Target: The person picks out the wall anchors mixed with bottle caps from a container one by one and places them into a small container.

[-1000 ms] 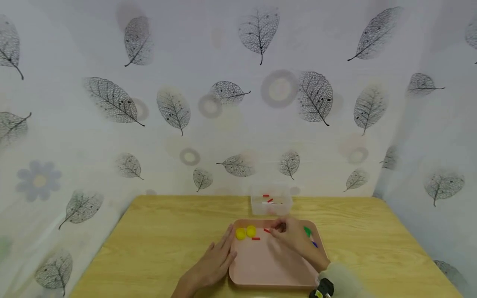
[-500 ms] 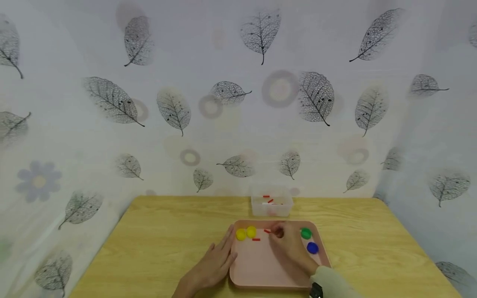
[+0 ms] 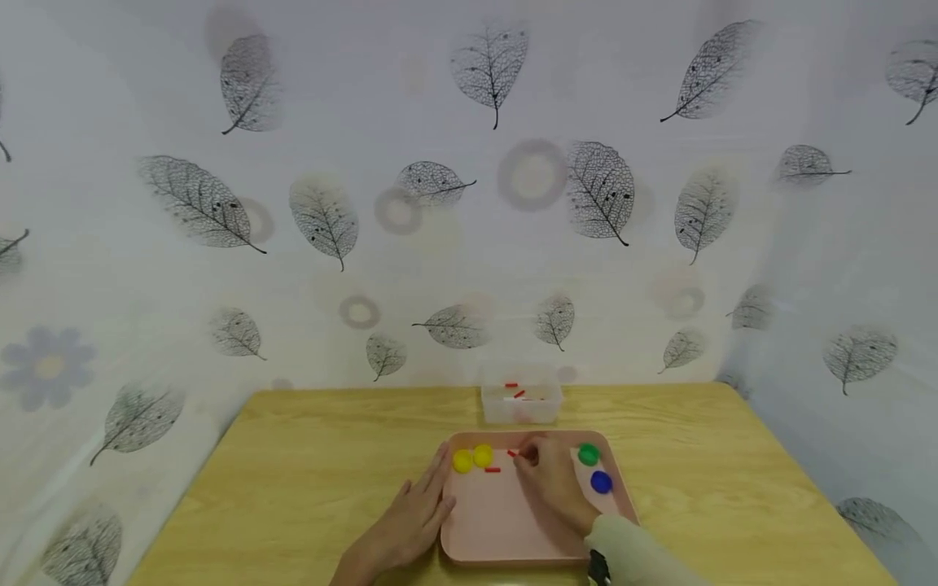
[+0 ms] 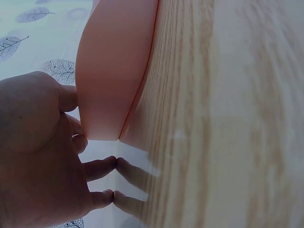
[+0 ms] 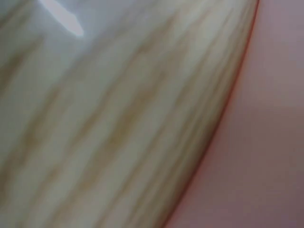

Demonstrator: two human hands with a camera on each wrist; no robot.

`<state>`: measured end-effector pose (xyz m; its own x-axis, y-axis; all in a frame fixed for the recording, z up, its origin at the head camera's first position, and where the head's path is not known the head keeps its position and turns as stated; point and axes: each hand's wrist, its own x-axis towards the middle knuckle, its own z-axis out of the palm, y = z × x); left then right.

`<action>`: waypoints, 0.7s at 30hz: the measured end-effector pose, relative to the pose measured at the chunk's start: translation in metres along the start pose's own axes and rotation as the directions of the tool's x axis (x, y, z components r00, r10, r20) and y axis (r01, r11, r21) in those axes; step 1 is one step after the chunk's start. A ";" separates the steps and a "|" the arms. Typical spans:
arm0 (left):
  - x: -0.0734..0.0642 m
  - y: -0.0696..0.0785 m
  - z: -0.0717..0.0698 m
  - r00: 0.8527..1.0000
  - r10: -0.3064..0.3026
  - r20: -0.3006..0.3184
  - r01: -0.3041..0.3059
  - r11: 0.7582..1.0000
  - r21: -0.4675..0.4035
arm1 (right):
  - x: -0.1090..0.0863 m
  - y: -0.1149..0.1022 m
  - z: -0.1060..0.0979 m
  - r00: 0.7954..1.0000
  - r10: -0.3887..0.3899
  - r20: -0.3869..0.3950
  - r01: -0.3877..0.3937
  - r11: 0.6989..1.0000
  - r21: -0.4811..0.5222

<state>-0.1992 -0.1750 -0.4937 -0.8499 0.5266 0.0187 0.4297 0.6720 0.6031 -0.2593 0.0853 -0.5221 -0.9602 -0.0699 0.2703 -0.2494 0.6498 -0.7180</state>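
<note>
A pink tray (image 3: pixel 506 521) lies on the wooden table. My right hand (image 3: pixel 553 480) reaches in over its far half, thumb and fingertips pinching the right end of a short red stick (image 3: pixel 511 453). A second red stick (image 3: pixel 493 470) lies just to the left and nearer. Two round yellow pieces (image 3: pixel 472 458) sit in the far left corner; a round green piece (image 3: pixel 589 454) and a round blue piece (image 3: pixel 601 482) are at the right. Against the tray's left wall rests my left hand (image 3: pixel 406 517), fingers extended. The right wrist view shows only table and tray wall (image 5: pixel 256 142).
Behind the tray stands a clear plastic box (image 3: pixel 522 407) with several red sticks and something white in it. The wooden table (image 3: pixel 308 472) extends to both sides. A leaf-patterned cloth (image 3: pixel 396 268) hangs behind its far edge.
My right hand has shifted slightly left over the tray, uncovering the green and blue pieces. My left hand keeps its place at the tray. The head view has turned a little right.
</note>
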 end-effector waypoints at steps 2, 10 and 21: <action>0.000 0.001 0.000 1.000 -0.004 0.000 0.004 1.000 0.002 | 0.001 0.001 0.000 1.000 0.001 0.006 -0.001 1.000 -0.006; -0.001 0.002 -0.001 1.000 -0.015 0.002 0.015 1.000 -0.004 | 0.000 0.000 -0.001 0.999 0.008 0.039 -0.010 0.999 0.048; 0.002 0.000 0.001 1.000 -0.024 0.007 0.024 1.000 -0.004 | 0.002 -0.004 -0.020 0.999 -0.022 -0.026 0.025 0.991 0.130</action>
<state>-0.2006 -0.1738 -0.4946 -0.8578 0.5140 -0.0008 0.4081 0.6820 0.6068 -0.2580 0.0976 -0.5052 -0.9510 -0.0647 0.3022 -0.2875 0.5442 -0.7882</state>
